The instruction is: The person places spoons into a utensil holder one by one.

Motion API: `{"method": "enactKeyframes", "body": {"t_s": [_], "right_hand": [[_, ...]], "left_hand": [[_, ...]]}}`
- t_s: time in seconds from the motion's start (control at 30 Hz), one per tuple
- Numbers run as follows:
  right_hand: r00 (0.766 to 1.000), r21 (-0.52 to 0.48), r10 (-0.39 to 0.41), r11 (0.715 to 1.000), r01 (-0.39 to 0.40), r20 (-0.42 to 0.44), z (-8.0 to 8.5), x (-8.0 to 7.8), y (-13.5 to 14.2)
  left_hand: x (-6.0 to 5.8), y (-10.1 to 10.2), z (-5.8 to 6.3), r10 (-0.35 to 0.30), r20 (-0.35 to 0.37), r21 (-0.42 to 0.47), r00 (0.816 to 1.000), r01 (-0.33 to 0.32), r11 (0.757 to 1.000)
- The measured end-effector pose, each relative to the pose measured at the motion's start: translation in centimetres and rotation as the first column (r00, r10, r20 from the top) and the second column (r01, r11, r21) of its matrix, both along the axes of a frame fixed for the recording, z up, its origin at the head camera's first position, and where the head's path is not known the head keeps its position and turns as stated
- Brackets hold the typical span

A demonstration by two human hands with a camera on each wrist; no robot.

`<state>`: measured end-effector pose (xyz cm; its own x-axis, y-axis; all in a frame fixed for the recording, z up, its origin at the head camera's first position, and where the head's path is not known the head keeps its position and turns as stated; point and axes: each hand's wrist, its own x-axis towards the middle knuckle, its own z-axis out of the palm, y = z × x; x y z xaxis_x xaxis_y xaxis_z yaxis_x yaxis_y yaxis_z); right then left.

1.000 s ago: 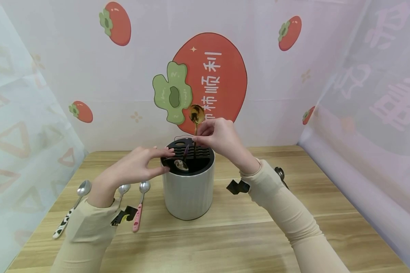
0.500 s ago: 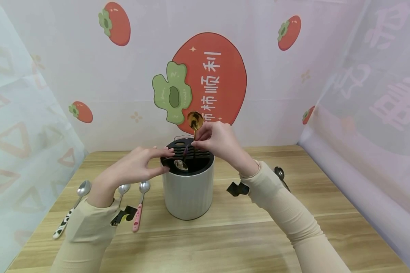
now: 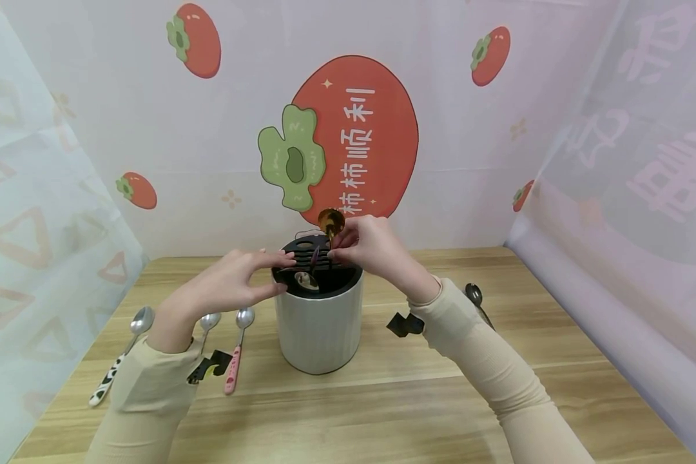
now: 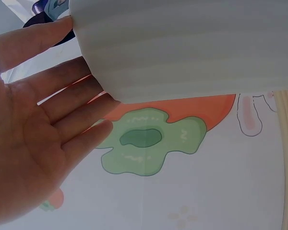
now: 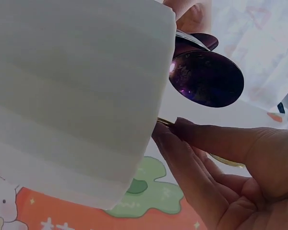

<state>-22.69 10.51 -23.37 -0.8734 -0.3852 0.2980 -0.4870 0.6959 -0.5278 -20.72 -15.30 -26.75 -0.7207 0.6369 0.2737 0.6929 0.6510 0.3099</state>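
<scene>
In the head view a white ribbed utensil holder (image 3: 319,335) with a black slotted top stands upright on the table. My right hand (image 3: 377,248) pinches a gold spoon (image 3: 331,221) by its handle, bowl upward, over the slots at the back right. The handle's lower end is hidden inside. My left hand (image 3: 234,280) rests its extended fingers on the holder's left rim; the left wrist view shows its straight fingers against the white wall (image 4: 192,52). Another spoon (image 3: 306,281) leans in the front compartment. A dark purple spoon bowl (image 5: 209,79) sticks out in the right wrist view.
Left of the holder lie a cow-patterned spoon (image 3: 110,380), a spoon (image 3: 210,321) partly covered by the left arm, and a pink-handled spoon (image 3: 233,370). A dark spoon (image 3: 474,294) lies to the right, partly behind the right sleeve. A printed cloth (image 3: 458,161) hangs behind.
My right hand has moved down with the gold spoon, whose handle has sunk deeper into the holder's top. The left hand has stayed on the rim.
</scene>
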Motion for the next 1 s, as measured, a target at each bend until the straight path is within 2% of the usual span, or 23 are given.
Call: {"method": "enactKeyframes", "body": {"t_s": [0.13, 0.3, 0.57, 1.0], "right_hand": [[0.998, -0.017, 0.025, 1.000, -0.024, 0.053, 0.0, 0.0, 0.7], [0.995, -0.054, -0.010, 0.998, 0.016, 0.104, 0.3, 0.0, 2.1], [0.993, -0.031, -0.079, 0.996, 0.082, 0.089, 0.1, -0.2, 4.7], [0.983, 0.058, -0.153, 0.987, 0.147, 0.102, -1.8, -1.2, 7.8]], "left_hand": [[0.0, 0.0, 0.0, 0.000, 0.001, 0.000, 1.000, 0.000, 1.000], [0.0, -0.1, 0.0, 0.001, 0.000, 0.001, 1.000, -0.001, 1.000], [0.0, -0.1, -0.1, -0.005, 0.004, 0.012, 1.000, 0.005, 1.000], [0.0, 0.0, -0.1, -0.001, 0.002, 0.014, 1.000, 0.001, 1.000]]}}
